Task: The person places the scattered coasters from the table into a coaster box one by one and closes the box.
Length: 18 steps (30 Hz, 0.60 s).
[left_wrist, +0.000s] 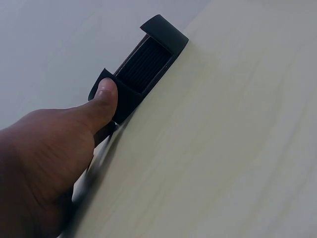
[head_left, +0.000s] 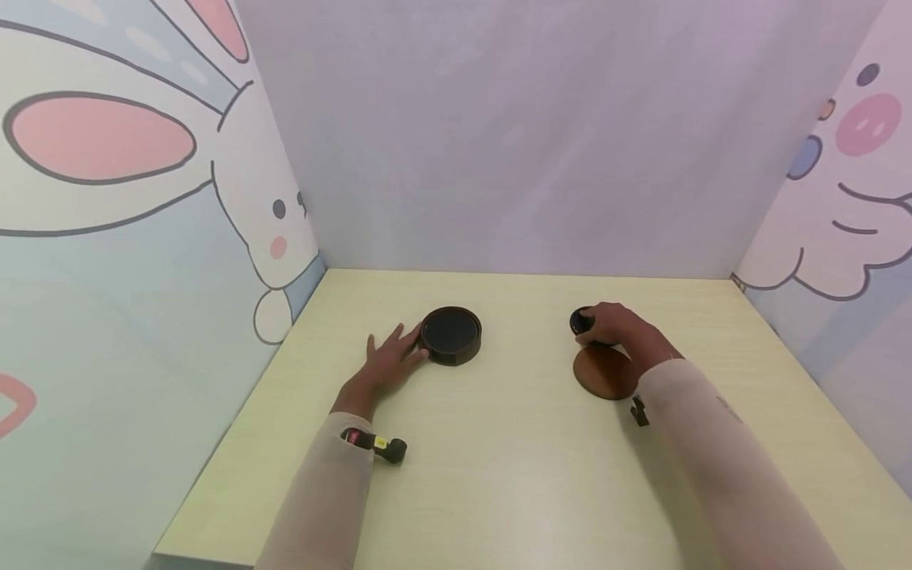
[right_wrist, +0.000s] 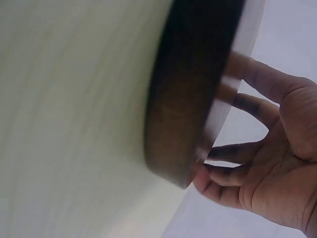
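A round black coaster holder (head_left: pixel 450 332) stands on the table in the head view. Its side slot (left_wrist: pixel 144 65) shows a stack of thin dark edges in the left wrist view. My left hand (head_left: pixel 387 364) touches the holder's left side with fingers spread, the thumb pressed beside the slot. Over at the right, my right hand (head_left: pixel 618 326) pinches a black round coaster (head_left: pixel 580 321), partly covered by the fingers. A brown round coaster (head_left: pixel 604 374) lies flat below that hand. In the right wrist view this brown coaster (right_wrist: pixel 183 104) looms close and blurred, with curled fingers beyond it.
The pale wooden table (head_left: pixel 499 459) meets a plain grey-lilac wall (head_left: pixel 527 142) at the back. Walls with cartoon animals border its left and right sides. A dark strap with a small device (head_left: pixel 378 443) sits on the left wrist.
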### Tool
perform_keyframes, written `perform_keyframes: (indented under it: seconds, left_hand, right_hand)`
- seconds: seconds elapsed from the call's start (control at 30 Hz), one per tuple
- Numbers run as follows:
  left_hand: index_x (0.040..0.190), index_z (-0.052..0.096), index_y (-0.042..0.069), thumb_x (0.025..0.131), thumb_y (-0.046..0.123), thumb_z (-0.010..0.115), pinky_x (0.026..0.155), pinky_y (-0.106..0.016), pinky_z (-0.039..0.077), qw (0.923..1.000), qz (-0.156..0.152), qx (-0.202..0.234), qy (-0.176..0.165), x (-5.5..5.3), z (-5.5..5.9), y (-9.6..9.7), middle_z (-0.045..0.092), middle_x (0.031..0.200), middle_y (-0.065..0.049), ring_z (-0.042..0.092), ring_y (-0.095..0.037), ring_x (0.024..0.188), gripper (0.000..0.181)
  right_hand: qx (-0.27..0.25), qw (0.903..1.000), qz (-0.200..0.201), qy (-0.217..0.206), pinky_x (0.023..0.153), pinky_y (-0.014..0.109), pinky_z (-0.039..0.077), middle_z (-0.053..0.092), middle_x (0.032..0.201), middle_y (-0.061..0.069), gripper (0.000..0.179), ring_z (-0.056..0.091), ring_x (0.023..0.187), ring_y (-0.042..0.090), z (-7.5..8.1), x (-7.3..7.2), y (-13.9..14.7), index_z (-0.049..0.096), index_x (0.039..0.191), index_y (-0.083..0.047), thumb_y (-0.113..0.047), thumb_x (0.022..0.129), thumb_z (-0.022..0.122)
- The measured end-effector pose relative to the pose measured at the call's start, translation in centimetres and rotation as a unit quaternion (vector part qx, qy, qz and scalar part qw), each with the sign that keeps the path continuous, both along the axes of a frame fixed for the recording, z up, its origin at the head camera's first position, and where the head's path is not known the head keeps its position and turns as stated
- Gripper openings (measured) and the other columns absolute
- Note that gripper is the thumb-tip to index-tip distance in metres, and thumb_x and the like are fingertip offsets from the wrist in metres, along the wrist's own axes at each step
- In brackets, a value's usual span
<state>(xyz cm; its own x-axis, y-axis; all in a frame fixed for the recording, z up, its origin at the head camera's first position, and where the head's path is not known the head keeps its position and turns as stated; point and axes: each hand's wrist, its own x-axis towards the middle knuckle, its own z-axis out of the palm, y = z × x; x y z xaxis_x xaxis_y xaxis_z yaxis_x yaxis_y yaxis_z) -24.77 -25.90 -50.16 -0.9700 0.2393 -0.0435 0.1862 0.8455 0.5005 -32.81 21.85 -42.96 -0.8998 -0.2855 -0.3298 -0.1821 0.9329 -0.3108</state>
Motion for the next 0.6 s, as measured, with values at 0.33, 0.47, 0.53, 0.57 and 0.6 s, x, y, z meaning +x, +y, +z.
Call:
perform_keyframes:
  seconds: [0.33,0.47,0.53,0.57,0.6]
  left_hand:
    - [0.176,0.016,0.039,0.111,0.070,0.037,0.132,-0.073,-0.017,1.0000,0.000,0.001,0.001,-0.04,0.20,0.02,0.034,0.180,0.001,0.012,-0.031,0.174,0.075]
    - [0.176,0.018,0.038,0.111,0.070,0.038,0.131,-0.073,-0.017,1.0000,0.001,0.007,0.002,0.05,0.06,0.03,0.034,0.180,0.000,0.013,-0.032,0.174,0.075]
    - [0.175,0.018,0.038,0.110,0.071,0.039,0.132,-0.073,-0.018,0.9999,0.003,0.012,0.000,0.14,0.06,0.05,0.034,0.180,0.001,0.013,-0.032,0.174,0.075]
    - [0.175,0.019,0.038,0.110,0.070,0.039,0.132,-0.072,-0.018,0.9999,0.003,0.014,0.000,0.19,0.08,0.05,0.034,0.179,0.000,0.013,-0.032,0.174,0.075]
    - [0.175,0.019,0.038,0.110,0.070,0.039,0.132,-0.072,-0.018,0.9999,0.004,0.017,0.001,0.24,0.09,0.05,0.035,0.179,0.000,0.013,-0.032,0.174,0.076]
  right_hand:
    - [-0.003,0.9997,-0.013,0.021,0.125,0.078,0.031,0.044,0.162,0.041,0.079,0.032,0.152,0.070,-0.30,0.22,0.62,0.046,0.164,-0.004,-0.046,0.102,0.071]
    - [0.001,0.9996,-0.006,0.027,0.125,0.078,0.031,0.044,0.162,0.042,0.078,0.032,0.151,0.070,-0.46,0.18,0.67,0.047,0.163,-0.002,-0.045,0.103,0.071]
    - [0.005,0.9995,0.002,0.031,0.125,0.078,0.030,0.045,0.161,0.042,0.078,0.034,0.150,0.070,-0.57,0.10,0.68,0.048,0.163,-0.001,-0.045,0.103,0.070]
    - [0.007,0.9995,0.004,0.031,0.125,0.078,0.030,0.045,0.161,0.042,0.077,0.035,0.149,0.070,-0.61,0.06,0.69,0.048,0.163,-0.001,-0.045,0.103,0.070]
    - [0.007,0.9995,0.005,0.032,0.124,0.078,0.030,0.045,0.161,0.041,0.077,0.036,0.149,0.069,-0.64,0.06,0.68,0.048,0.163,0.000,-0.044,0.104,0.070]
